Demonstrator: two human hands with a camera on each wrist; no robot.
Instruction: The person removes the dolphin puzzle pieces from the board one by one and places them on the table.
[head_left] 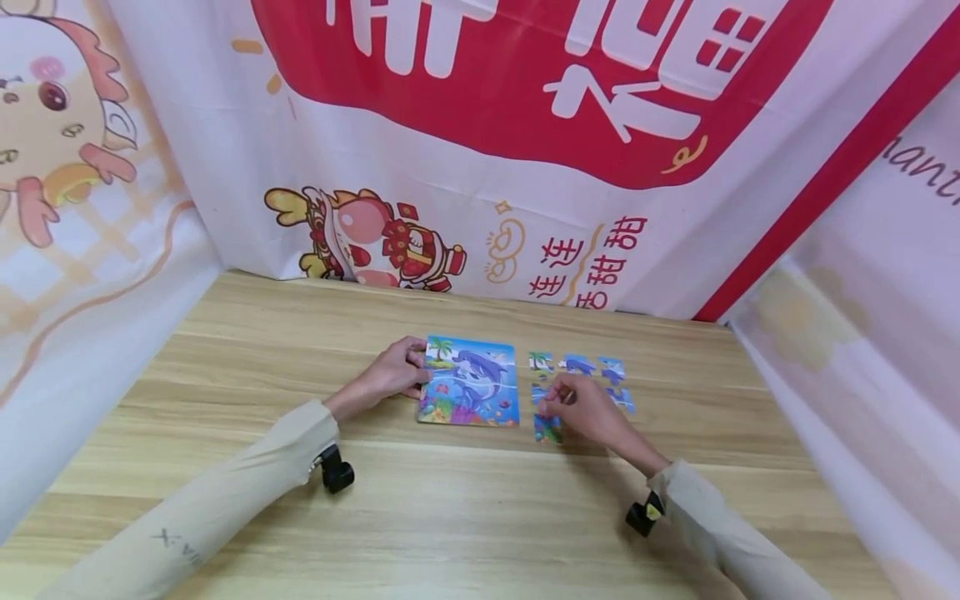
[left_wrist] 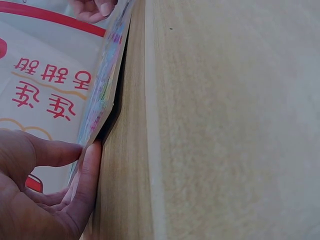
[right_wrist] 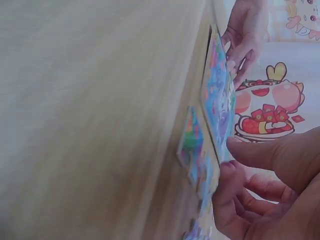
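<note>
My left hand [head_left: 393,369] grips the left edge of a square dolphin puzzle board [head_left: 471,382]. In the left wrist view, the thumb lies on one face of the board [left_wrist: 107,75] and a finger on the other, with a dark shadow under its edge. To the right of it, loose puzzle pieces lie in rows, among them a palm-tree piece [head_left: 540,360] and a coral piece [head_left: 547,429]. My right hand [head_left: 588,408] is over these pieces, fingers curled, its thumb and fingertips pinching a blue piece [head_left: 537,393] of the left column. That hand hides the pieces beneath it.
Both sets of pictures lie on a wood-grain table [head_left: 465,508]. A printed cloth [head_left: 450,150] hangs behind the table's back edge, and more cloth stands at the left and right sides. A small black camera [head_left: 337,471] is on the left sleeve.
</note>
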